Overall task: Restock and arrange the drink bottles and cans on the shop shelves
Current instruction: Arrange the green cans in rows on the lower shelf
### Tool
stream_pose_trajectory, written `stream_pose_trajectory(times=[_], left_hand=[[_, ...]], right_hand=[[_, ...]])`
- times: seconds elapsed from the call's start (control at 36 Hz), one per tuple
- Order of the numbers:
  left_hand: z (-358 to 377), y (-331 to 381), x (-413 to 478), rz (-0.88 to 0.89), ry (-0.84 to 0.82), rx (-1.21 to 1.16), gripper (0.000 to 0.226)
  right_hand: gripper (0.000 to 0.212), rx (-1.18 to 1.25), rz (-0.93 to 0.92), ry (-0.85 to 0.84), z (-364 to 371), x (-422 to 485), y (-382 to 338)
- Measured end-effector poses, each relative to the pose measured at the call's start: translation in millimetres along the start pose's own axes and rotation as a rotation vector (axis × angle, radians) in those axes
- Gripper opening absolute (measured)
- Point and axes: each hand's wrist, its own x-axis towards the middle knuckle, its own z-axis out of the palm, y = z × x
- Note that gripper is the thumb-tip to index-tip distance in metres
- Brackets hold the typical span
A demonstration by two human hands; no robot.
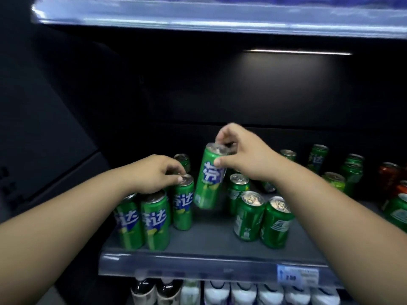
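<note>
My right hand (241,154) grips the top of a tall green can (209,183) and holds it tilted above the grey shelf (209,243). My left hand (158,172) pinches the rim of another tall green can (183,205) that stands on the shelf. Two more tall green cans (143,221) stand in front of it at the left. Shorter green cans (262,219) stand at the right of the lifted can.
More green cans (350,170) and some red ones (389,175) stand at the far right of the shelf. Another green can (182,160) stands behind my left hand. A price label (297,276) sits on the shelf's front edge. Bottles (231,293) fill the shelf below. Another shelf (220,18) hangs overhead.
</note>
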Motion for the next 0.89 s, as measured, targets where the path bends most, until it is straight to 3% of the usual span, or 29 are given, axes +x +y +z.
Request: stream_pose_trajectory(times=[0.22,0.36,0.44,0.61,0.89], left_hand=[[5.5,-3.1,-28.1,-0.014,0.045,0.065,0.030],[11.1,-3.1,-40.0,-0.121,-0.046,0.045,0.090],[14.1,-6.2,-47.2,-0.092,-0.095,0.076,0.113],[27.2,-2.0,-57.0,0.000,-0.131,0.366,0.128],[29.3,3.3,-57.6,-0.035,-0.070,0.385,0.124]], right_hand=[[0.047,-0.086,0.022,-0.125,57.4,-38.3,-12.6],[0.048,-0.076,0.032,-0.122,86.0,-47.1,-16.4],[0.050,-0.105,0.017,-0.127,99.6,-50.5,-18.5],[0.051,-0.174,0.010,-0.048,115.1,-54.4,-14.0],[0.051,-0.126,0.033,0.032,129.3,-61.7,-1.6]])
